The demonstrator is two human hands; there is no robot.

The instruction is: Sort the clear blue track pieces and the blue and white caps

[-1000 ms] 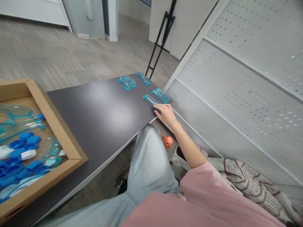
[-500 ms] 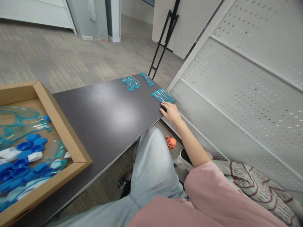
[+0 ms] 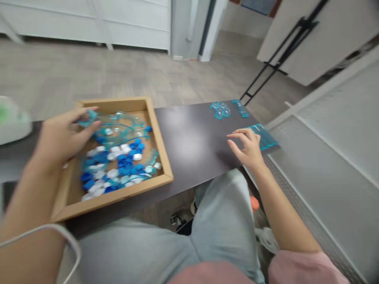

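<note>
My left hand (image 3: 66, 136) reaches over the far left corner of a cardboard tray (image 3: 162, 157). Its thumb and fingers close around a clear teal tube piece (image 3: 91, 117), slightly blurred. Inside the tray lie more clear tube pieces (image 3: 130, 122), with blue hexagonal pieces (image 3: 126, 163) and white ones (image 3: 112, 173) nearer me. My right hand (image 3: 248, 150) hovers over the table, fingers apart and nothing in them. Just beyond it, a row of straight clear teal tubes (image 3: 265, 138) is partly hidden by the hand.
Curved clear tubes (image 3: 220, 109) and one wider clear piece (image 3: 241, 108) lie at the far right of the dark table (image 3: 189, 138). A perforated white panel (image 3: 331, 157) borders the right side. A white cable (image 3: 69, 236) crosses below my left arm.
The view has swung left. My left hand has come into view at the tray, gripping a tube piece. My right hand has drawn back from beside the straight tubes.
</note>
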